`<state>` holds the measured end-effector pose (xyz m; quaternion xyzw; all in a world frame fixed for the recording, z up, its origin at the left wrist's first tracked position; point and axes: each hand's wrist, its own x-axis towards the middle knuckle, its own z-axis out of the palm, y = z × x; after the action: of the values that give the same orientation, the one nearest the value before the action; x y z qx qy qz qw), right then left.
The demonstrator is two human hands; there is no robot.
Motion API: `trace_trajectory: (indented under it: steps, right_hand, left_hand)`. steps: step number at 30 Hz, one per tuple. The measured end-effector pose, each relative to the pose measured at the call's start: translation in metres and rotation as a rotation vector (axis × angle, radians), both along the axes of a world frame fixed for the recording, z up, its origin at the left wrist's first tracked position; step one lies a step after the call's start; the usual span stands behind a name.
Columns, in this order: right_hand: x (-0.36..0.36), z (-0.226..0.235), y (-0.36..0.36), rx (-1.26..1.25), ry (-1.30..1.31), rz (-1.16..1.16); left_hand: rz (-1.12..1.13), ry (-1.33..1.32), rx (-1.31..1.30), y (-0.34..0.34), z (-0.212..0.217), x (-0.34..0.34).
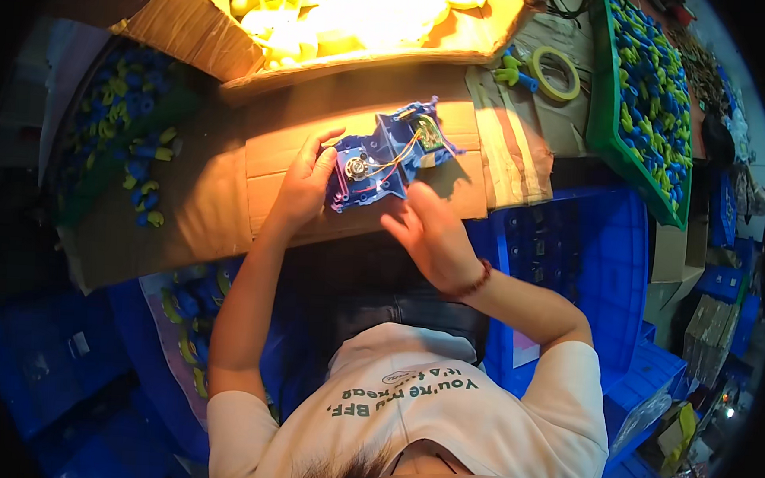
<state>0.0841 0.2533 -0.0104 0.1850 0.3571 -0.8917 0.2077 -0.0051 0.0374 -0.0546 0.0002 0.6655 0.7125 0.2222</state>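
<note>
A blue plastic toy housing (372, 185) lies opened out in two halves on the cardboard-covered table. Its left half holds a round metal-coloured part (357, 168), perhaps a speaker. A small green circuit board (428, 136) sits in the right half, and thin yellow and red wires (395, 160) run between the two. My left hand (306, 179) is closed on the left edge of the housing, thumb on top. Close to the housing's lower right side is my right hand (434, 237), its thumb and fingers apart with nothing seen between them.
Beyond the housing stands a brightly lit cardboard box (322, 63) of yellow parts. A green tray (617, 139) of blue and yellow-green pieces is at the right, near a yellow tape roll (554, 73). More such pieces (135, 174) lie at left. A blue crate (614, 277) stands beside my right arm.
</note>
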Motion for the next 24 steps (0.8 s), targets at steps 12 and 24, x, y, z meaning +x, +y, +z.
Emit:
trace_trajectory:
  steps: [12, 24]
  right_hand:
    - [-0.083, 0.027, 0.08, 1.597, 1.37, 0.421]
    - [-0.081, 0.004, 0.07, 1.574, 1.286, 0.403]
  left_hand:
    - [-0.352, 0.904, -1.085, 0.066, 0.063, 0.005]
    - [-0.425, 0.919, -1.1, 0.066, 0.051, -0.004]
